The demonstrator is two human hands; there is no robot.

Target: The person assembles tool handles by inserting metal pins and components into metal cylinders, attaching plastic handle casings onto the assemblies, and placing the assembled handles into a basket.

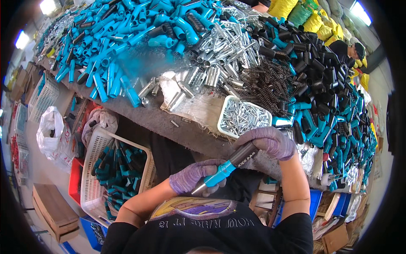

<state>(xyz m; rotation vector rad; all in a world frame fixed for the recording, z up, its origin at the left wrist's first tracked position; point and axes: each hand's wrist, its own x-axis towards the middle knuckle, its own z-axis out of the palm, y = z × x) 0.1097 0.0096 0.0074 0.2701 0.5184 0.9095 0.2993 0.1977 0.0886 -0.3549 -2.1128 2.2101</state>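
Grey felt-covered worktop [139,111], heaped with blue tubes [114,29], silver sleeves [224,46], black springs [270,86]. Below its near edge: left hand [192,177], gloved, fingers wrapped round blue shaft of handle assembly [226,168]; right hand [267,142] fingers closed over its black grip. White basket [111,171] left, on concrete floor [40,169].
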